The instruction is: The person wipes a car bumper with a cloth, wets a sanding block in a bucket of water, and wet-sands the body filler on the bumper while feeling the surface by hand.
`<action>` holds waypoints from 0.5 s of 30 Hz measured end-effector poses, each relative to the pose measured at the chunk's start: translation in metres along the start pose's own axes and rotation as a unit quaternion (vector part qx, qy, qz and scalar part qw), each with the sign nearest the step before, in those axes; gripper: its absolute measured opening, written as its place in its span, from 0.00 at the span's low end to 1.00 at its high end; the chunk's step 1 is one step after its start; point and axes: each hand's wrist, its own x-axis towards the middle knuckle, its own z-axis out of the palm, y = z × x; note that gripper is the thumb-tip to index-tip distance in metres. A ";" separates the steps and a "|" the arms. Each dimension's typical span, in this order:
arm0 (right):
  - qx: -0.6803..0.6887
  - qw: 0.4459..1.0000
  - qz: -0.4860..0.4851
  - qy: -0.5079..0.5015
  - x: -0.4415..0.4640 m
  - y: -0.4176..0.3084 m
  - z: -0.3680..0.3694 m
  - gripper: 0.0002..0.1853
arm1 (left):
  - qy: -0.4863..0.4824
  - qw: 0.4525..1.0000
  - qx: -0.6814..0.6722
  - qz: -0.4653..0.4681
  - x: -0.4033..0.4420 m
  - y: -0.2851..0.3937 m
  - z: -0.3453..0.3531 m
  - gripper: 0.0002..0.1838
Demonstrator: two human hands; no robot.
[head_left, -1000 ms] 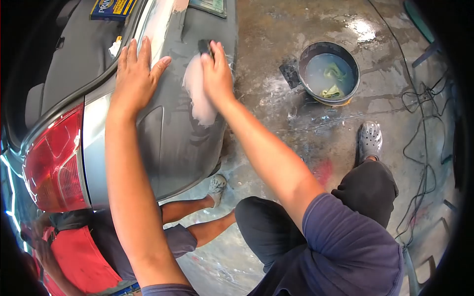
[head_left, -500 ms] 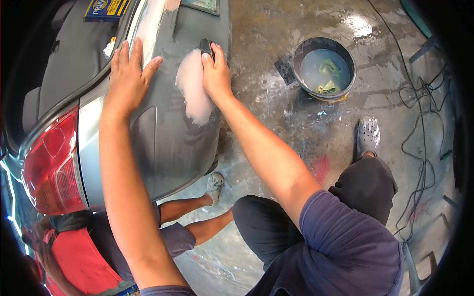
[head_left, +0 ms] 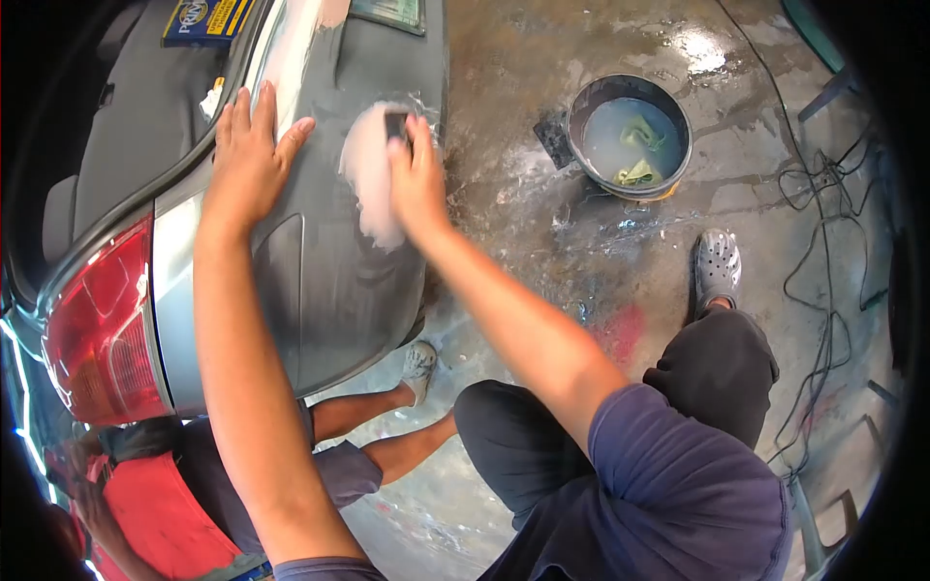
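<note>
My right hand (head_left: 418,189) grips a small dark sanding block (head_left: 395,126) against a pale pink filler patch (head_left: 364,165). The patch lies on the grey car bumper (head_left: 358,290), and wet streaks show around its upper edge. My fingers cover part of the block. Farther left, my left hand (head_left: 250,160) rests flat with fingers spread on the car body beside the rear opening, holding nothing. Below that hand is the red tail light (head_left: 102,315).
A black bucket (head_left: 579,145) of cloudy water with greenish cloths inside stands on the wet floor. Cables (head_left: 826,261) trail along the right. Another person's legs (head_left: 387,431) and red garment (head_left: 160,518) are at lower left. A blue-yellow box (head_left: 205,21) sits inside the car.
My right hand has moved the sanding block toward me and slightly left, farther onto the filler patch. My left hand stays in about the same place.
</note>
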 end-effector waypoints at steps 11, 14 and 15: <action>0.021 0.997 0.068 -0.019 0.028 -0.006 -0.007 0.29 | 0.123 0.972 -0.197 0.037 -0.084 0.071 -0.048 0.30; 0.019 0.999 0.027 -0.006 -0.004 0.009 0.002 0.33 | -0.196 0.948 -0.250 0.027 -0.201 0.126 -0.066 0.20; -0.008 1.000 0.011 0.002 -0.033 0.010 0.004 0.33 | -0.479 0.853 -0.204 -0.042 -0.239 0.146 -0.071 0.17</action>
